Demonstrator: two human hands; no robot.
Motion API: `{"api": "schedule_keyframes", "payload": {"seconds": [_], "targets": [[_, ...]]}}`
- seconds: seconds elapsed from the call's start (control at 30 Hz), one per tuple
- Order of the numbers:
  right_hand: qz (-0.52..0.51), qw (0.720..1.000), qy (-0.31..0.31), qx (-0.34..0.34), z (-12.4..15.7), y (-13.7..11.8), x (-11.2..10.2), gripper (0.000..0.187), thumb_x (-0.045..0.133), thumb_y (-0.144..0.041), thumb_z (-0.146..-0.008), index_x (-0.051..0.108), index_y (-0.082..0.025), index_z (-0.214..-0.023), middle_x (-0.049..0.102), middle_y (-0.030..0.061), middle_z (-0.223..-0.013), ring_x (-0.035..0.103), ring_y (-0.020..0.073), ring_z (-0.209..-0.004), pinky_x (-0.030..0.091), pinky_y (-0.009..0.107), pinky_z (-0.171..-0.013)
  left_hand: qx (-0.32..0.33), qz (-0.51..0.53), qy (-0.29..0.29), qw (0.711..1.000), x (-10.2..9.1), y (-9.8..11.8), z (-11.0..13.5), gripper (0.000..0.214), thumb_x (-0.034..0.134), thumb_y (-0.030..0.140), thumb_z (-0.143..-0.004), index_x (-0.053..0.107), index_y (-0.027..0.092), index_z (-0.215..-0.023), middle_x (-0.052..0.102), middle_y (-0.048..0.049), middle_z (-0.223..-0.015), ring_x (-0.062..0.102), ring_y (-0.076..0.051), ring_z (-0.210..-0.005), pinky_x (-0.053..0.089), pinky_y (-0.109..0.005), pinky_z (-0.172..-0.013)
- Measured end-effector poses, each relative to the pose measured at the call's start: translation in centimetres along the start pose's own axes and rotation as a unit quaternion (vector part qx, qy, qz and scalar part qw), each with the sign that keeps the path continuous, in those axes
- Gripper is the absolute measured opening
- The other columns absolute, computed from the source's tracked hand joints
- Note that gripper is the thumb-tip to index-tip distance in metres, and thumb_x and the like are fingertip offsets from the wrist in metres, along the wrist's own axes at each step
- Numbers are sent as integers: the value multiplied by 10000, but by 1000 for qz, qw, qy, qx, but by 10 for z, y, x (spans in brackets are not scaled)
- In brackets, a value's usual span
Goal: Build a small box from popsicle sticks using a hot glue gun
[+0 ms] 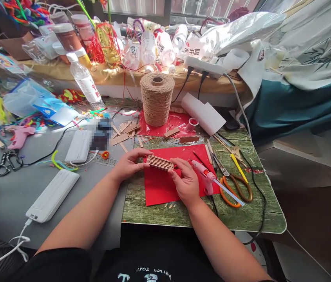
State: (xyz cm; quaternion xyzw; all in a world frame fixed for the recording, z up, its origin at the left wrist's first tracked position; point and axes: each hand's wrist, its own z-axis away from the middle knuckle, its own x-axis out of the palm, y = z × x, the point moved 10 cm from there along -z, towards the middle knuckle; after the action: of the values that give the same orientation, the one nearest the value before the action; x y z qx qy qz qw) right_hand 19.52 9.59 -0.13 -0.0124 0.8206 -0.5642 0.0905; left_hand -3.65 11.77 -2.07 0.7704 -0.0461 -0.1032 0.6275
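Between my two hands is a small block of wooden craft sticks (160, 163), its sticks lined up side by side. My left hand (130, 164) pinches its left end with thumb and fingers. At the right end, my right hand (185, 181) grips it the same way. Below the block lies a red sheet (159, 192) on the green wood-patterned board. Just right of my right hand rests a pink glue gun (203, 172) with a clear glue stick poking from its back. Scissors with orange handles (230, 192) lie beside it.
A large twine spool (157, 100) stands behind the red sheet, with loose craft sticks (125, 133) to its left. A yellow craft knife (238, 167) and black cable are at right. White power banks (53, 196), black scissors (8, 158) and another pink glue gun (20, 136) are left.
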Motion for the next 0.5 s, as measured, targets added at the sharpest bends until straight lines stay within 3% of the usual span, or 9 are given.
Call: {"api": "schedule_keyframes", "payload": {"seconds": [0.1,0.17,0.23,0.33,0.5], "targets": [[-32,999,6,40,2,12,2,443,752,-307,-959,677,-337,-1394,677,78,-1356,627,260,-1270,476,471,-1152,-7,2,11,1000,1,-2,-3,427,836,334,-856,756,240,-1264,732,-118,-1255,675,-263,-1180,520,-401,-1063],[-95,992,-1,86,4,25,10,582,782,-324,-932,593,-338,-1482,654,83,-1433,614,268,-1329,464,493,-1185,-16,40,42,998,-2,-4,-4,430,818,358,-872,743,222,-1272,745,-119,-1217,704,-253,-1103,557,-385,-992],[-164,977,-19,132,7,36,21,580,799,-341,-913,607,-318,-1460,660,86,-1448,629,275,-1338,476,505,-1188,-26,59,91,994,-9,-7,-4,433,811,395,-877,741,198,-1257,767,-116,-1153,719,-247,-1046,571,-370,-940],[-227,953,-35,197,10,48,34,500,828,-379,-876,689,-275,-1345,715,92,-1379,687,285,-1269,526,508,-1151,-56,38,142,988,-16,-12,-1,454,812,466,-867,754,176,-1212,774,-113,-1137,711,-253,-1039,561,-359,-928],[-246,933,-25,262,12,63,35,588,910,-418,-765,720,-246,-1294,781,100,-1235,751,287,-1117,595,521,-1056,-97,40,180,978,-23,-23,-2,488,783,520,-885,725,193,-1242,757,-110,-1201,696,-273,-1116,540,-387,-987]]}}
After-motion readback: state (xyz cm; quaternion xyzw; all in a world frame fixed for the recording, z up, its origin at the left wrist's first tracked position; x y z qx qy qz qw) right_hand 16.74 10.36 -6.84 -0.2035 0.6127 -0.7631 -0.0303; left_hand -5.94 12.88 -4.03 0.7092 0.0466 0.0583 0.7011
